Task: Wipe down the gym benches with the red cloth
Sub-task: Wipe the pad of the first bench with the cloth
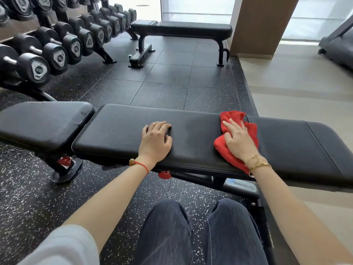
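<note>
**Hands on near bench, mid-wipe**

Right hand (pixel 238 137): flat on red cloth (pixel 246 131), fingers spread and fairly straight, pressing it onto the pad; not curled round it. Gold bracelets at wrist.

Left hand (pixel 156 139): resting on bare pad, fingers loosely bent at the tips, holding nothing. Red cord bracelet at wrist. Well apart from right hand.

Red cloth: bunched, lying across the back pad of the near bench (pixel 191 134), right of centre, touching the stitched seam toward the right end.

Near bench: long axis left to right across the view; separate seat pad (pixel 44 125) at left end, gap between the two pads.

Relation for coming stroke: unwiped-looking length runs both ways along the long axis; right hand already on cloth, left hand nearer the seat pad. Likely sweep along the axis, judged only.

Far bench (pixel 183 28): beyond, near dumbbell rack (pixel 63 41); no cloth on it, probably still to do.
</note>
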The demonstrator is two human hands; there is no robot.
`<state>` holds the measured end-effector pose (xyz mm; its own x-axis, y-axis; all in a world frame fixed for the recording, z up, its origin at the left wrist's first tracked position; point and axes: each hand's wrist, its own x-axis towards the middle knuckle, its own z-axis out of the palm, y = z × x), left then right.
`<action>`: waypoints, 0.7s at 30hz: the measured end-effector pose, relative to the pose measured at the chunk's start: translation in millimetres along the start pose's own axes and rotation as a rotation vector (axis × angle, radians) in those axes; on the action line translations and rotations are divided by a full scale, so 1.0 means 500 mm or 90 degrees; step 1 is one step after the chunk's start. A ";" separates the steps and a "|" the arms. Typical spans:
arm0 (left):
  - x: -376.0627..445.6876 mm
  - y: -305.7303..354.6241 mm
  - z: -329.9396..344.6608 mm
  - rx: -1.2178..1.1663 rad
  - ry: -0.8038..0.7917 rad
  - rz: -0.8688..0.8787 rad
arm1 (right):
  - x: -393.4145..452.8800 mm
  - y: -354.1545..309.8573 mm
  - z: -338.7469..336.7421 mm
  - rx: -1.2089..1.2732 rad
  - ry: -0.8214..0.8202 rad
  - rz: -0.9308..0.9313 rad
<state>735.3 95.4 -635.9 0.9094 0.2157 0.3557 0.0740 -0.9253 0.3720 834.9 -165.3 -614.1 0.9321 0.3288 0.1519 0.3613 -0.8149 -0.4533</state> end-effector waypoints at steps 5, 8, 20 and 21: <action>0.001 0.002 -0.001 0.015 -0.004 0.000 | 0.040 -0.080 0.040 -0.021 -0.024 -0.019; 0.001 0.002 -0.002 0.015 -0.001 0.000 | -0.001 -0.124 0.068 0.030 -0.054 -0.113; 0.000 -0.001 -0.001 0.005 -0.006 -0.002 | 0.033 -0.027 0.015 -0.001 -0.013 0.012; 0.000 0.000 -0.001 0.008 -0.004 -0.003 | 0.049 -0.041 0.022 -0.004 -0.017 0.019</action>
<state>735.4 95.6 -635.6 0.9118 0.2174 0.3483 0.0827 -0.9281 0.3630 849.9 -135.1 -610.8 0.9417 0.3161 0.1153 0.3331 -0.8274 -0.4521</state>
